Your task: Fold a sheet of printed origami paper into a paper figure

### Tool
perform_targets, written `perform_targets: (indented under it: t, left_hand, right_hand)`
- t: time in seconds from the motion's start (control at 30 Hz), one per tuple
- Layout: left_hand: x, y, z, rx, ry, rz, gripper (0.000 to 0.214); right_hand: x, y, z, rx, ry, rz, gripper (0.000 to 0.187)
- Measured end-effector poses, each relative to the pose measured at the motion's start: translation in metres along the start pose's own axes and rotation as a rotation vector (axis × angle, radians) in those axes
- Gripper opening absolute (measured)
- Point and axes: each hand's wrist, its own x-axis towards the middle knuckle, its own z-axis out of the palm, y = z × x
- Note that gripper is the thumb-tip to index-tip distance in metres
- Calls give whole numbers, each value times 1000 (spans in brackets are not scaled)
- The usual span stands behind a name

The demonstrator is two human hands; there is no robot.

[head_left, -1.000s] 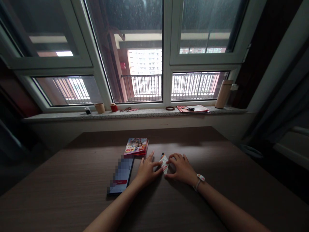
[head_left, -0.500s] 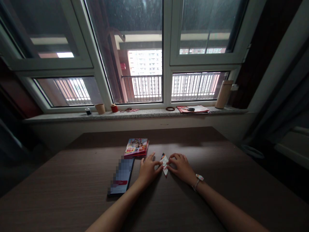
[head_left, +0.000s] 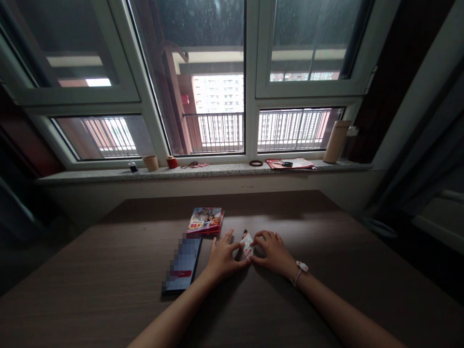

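Observation:
A small folded paper [head_left: 247, 245], white with red and dark print, lies on the table between my hands. Its top end is pointed, and near its lower edge red stripes show. My left hand [head_left: 225, 253] grips its left side, index finger on the edge and thumb at the bottom corner; the other fingers are spread. From the right, my right hand [head_left: 272, 251] pinches it the same way, its thumb close to the left thumb. The fingertips hide parts of the paper's edges. A bracelet [head_left: 300, 270] circles the right wrist.
Left of my hands lies a phone [head_left: 184, 263], partly pixelated. Behind it is a stack of printed leaflets [head_left: 205, 220]. The windowsill [head_left: 224, 169] beyond the table holds a paper cup [head_left: 150, 163], a red jar [head_left: 171, 162], papers with scissors [head_left: 290, 164] and a tan flask [head_left: 336, 141].
The paper's lower point has been folded up, so it looks shorter and shows red stripes. Both thumbs have moved down to its bottom edge and come closer together.

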Motion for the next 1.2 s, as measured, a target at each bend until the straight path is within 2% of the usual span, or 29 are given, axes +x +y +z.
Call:
perform_targets:
  t: [0.2, 0.33, 0.53, 0.63, 0.83, 0.9, 1.03, 1.2]
  left_hand:
    - [4, -10, -3, -32, -73, 28, 59]
    - [5, -14, -5, -37, -91, 40, 52]
    - [7, -14, 0, -32, -8, 35, 31]
    - [7, -15, 2, -29, 16, 38, 26]
    - [7, -15, 4, -33, 61, 54, 22]
    - [7, -15, 5, -31, 72, 54, 23]
    - [9, -15, 5, -43, 69, 46, 23]
    - [14, -14, 6, -44, 98, 19, 16]
  right_hand:
    - [-2, 0, -1, 13, -9, -6, 44]
    - [-3, 0, -2, 8, -15, -13, 48]
    - [-4, 1, 0, 23, -17, -10, 53]
    - [-5, 2, 1, 54, -27, -7, 59]
    - [-6, 4, -2, 102, -34, -40, 58]
    - [-5, 4, -3, 107, -19, -44, 52]
    - [-1, 4, -2, 132, 10, -49, 24]
    - [6, 3, 4, 117, 57, -11, 18]
